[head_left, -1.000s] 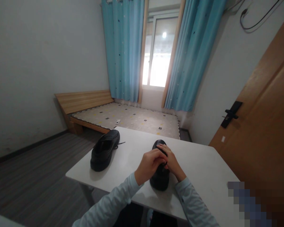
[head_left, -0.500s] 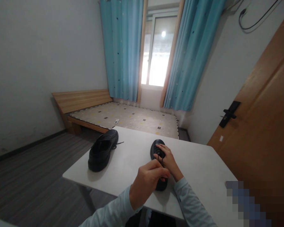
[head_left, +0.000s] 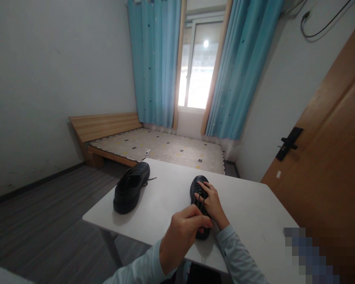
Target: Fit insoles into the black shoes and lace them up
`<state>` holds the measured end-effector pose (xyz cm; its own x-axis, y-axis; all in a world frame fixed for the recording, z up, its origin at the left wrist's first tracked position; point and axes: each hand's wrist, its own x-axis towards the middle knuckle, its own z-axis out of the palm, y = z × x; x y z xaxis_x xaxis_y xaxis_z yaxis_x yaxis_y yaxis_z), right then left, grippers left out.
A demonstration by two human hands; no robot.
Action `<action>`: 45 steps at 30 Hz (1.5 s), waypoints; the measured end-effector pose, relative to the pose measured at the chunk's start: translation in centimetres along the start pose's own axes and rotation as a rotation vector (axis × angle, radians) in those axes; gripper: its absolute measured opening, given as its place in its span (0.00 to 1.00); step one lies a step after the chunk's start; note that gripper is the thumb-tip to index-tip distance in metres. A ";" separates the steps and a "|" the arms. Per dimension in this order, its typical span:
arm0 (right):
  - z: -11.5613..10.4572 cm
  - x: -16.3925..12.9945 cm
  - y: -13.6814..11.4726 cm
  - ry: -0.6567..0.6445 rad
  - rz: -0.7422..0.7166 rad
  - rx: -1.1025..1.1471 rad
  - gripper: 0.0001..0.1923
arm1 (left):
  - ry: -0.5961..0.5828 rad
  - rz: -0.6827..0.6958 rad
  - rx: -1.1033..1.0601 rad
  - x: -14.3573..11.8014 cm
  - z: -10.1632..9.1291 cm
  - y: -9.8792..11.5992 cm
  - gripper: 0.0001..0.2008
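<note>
Two black lace-up shoes lie on a white table [head_left: 254, 213]. The right shoe [head_left: 198, 186] points away from me. My right hand [head_left: 212, 203] rests on its upper, fingers pressing on the lacing. My left hand [head_left: 182, 236] is raised nearer to me, fingers pinched on a black lace [head_left: 201, 205] that runs taut from the shoe up to that hand. The heel end of this shoe is partly hidden behind my left hand. The left shoe [head_left: 130, 188] lies apart near the table's left edge, its lace trailing loose.
Behind the table stands a low wooden bed [head_left: 154, 146] with a patterned mat and a small remote. Blue curtains [head_left: 154, 63] frame a window. A wooden door [head_left: 328, 150] with a black handle is at the right. Grey floor lies to the left.
My left hand left the shoe's top and drew back toward me, pulling the lace out taut. My right hand stayed on the shoe.
</note>
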<state>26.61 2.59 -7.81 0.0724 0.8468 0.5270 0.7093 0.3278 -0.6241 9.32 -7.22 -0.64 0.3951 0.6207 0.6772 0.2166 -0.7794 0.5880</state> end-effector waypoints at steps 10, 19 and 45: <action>-0.3 -0.1 -0.6 0.013 0.002 0.103 0.24 | 0.165 0.036 0.172 4.3 -2.4 0.0 0.08; -3.3 0.1 -2.8 -0.091 -0.014 0.260 0.09 | 0.293 -0.283 -0.170 11.6 -3.0 -7.3 0.07; -3.7 3.7 -3.2 -0.383 -0.027 0.117 0.13 | 0.677 -0.403 -0.647 11.1 1.1 -13.9 0.15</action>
<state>27.22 3.16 -1.75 -0.2274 0.9248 0.3051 0.6213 0.3790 -0.6858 11.72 10.37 -1.78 -0.2316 0.9015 0.3656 -0.3818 -0.4299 0.8182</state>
